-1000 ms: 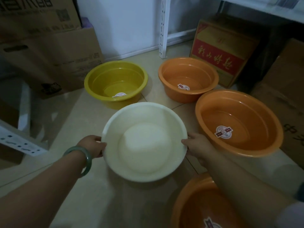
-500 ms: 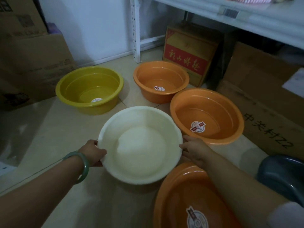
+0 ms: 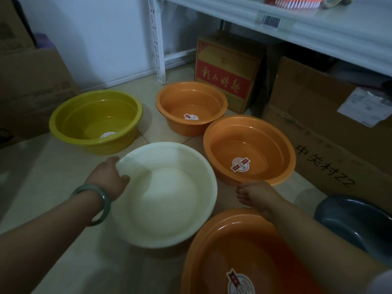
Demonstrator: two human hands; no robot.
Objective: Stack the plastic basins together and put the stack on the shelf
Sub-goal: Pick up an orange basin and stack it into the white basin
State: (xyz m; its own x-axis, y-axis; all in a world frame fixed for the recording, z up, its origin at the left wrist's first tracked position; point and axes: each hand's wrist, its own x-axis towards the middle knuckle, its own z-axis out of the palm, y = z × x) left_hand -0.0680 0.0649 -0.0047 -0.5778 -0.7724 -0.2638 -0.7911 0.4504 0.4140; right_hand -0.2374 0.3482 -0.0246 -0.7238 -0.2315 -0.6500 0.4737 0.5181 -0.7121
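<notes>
A white basin (image 3: 167, 200) sits on the tiled floor in front of me. My left hand (image 3: 108, 179), with a green bangle on the wrist, grips its left rim, thumb inside. My right hand (image 3: 254, 195) is off the white basin, fingers loosely spread, between it and an orange basin (image 3: 250, 149). A second orange basin (image 3: 191, 107) and a yellow basin (image 3: 95, 122) stand farther back. A third orange basin (image 3: 229, 257) is nearest me, under my right forearm. A dark blue-grey basin (image 3: 352, 223) lies at the right. The white shelf (image 3: 318, 35) runs above, upper right.
A red and yellow carton (image 3: 227, 75) and brown cardboard boxes (image 3: 331, 132) stand under the shelf. More brown boxes (image 3: 29, 81) are stacked at the left wall. The shelf's white upright post (image 3: 158, 45) stands behind the basins. A brush (image 3: 294, 2) lies on the shelf.
My right hand has let go of the white basin's right rim and drawn away to the right. My left hand has slid up along the left rim. The view has tilted toward the shelf.
</notes>
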